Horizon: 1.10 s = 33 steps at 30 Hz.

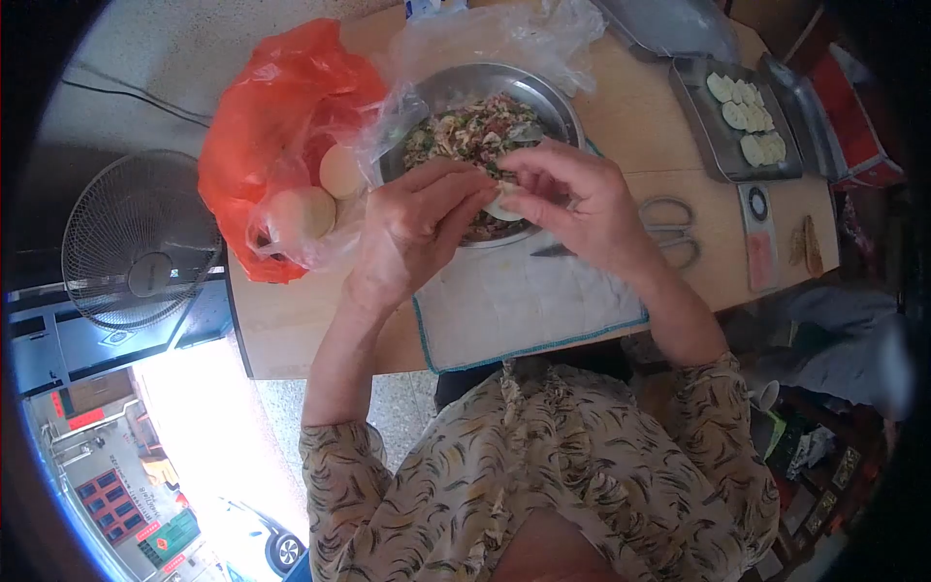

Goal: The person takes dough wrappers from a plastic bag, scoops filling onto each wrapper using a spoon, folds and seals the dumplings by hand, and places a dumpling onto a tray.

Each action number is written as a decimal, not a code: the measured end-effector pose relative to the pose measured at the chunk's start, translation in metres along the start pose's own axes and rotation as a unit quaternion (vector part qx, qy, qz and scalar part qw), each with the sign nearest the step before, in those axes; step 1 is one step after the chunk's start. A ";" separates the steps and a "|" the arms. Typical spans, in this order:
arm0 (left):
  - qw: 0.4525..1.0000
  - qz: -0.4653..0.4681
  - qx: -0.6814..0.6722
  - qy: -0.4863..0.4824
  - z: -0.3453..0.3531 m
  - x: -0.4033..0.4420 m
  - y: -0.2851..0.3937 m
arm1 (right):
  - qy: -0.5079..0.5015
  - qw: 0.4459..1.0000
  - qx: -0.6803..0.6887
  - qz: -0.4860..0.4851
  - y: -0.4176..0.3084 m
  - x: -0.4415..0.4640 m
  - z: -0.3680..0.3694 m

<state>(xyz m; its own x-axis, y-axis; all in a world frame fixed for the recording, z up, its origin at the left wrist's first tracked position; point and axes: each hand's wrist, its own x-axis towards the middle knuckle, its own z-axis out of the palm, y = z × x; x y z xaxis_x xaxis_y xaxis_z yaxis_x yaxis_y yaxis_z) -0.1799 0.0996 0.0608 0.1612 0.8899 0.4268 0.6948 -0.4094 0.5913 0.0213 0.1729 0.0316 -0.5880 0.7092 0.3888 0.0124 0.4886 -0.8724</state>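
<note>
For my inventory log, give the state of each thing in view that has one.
Left hand: pinching the wrapper
Right hand: pinching it too
Wrapper: held, partly hidden
Metal bowl: uncovered, holding chopped filling
Orange bag: open, crumpled
Pale discs: stacked
Clear plastic: crumpled
Tray: uncovered, partly filled
White pieces: laid in rows
Scissors: lying flat, partly hidden
Cloth: spread out
Fan: spinning or stopped, cannot tell

My left hand (419,215) and right hand (574,192) meet just above the middle of the frame, thumbs and fingers pinched in close. My left fingers (456,184) lie side by side, pointing right. My left forearm (339,373) and right forearm (681,315) rise from the lower half, angling inward.
</note>
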 end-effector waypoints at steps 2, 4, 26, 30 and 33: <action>1.000 -0.008 -0.006 -0.001 0.001 0.002 0.003 | -0.004 1.000 -0.008 -0.016 0.002 0.001 0.000; 0.999 -0.034 -0.037 -0.009 0.000 0.002 0.004 | 0.015 0.999 -0.003 -0.033 0.007 0.000 0.002; 0.905 -0.171 -0.389 -0.032 -0.005 -0.015 -0.019 | -0.004 0.997 0.058 -0.041 0.002 0.003 -0.005; 0.895 -0.210 -0.394 0.011 0.005 -0.020 -0.016 | -0.014 0.997 -0.017 -0.081 -0.002 0.005 -0.004; 0.908 -0.225 -0.351 0.028 0.006 -0.021 -0.011 | -0.007 0.994 -0.035 -0.099 0.001 0.005 -0.002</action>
<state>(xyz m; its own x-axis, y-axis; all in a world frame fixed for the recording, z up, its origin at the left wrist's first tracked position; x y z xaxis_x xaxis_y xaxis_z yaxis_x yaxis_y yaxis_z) -0.1866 0.0866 0.0407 -0.0768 0.9955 0.0564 0.0597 -0.0519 0.9969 0.0198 0.1774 0.0333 -0.5962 0.5880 0.5467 -0.0493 0.6528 -0.7559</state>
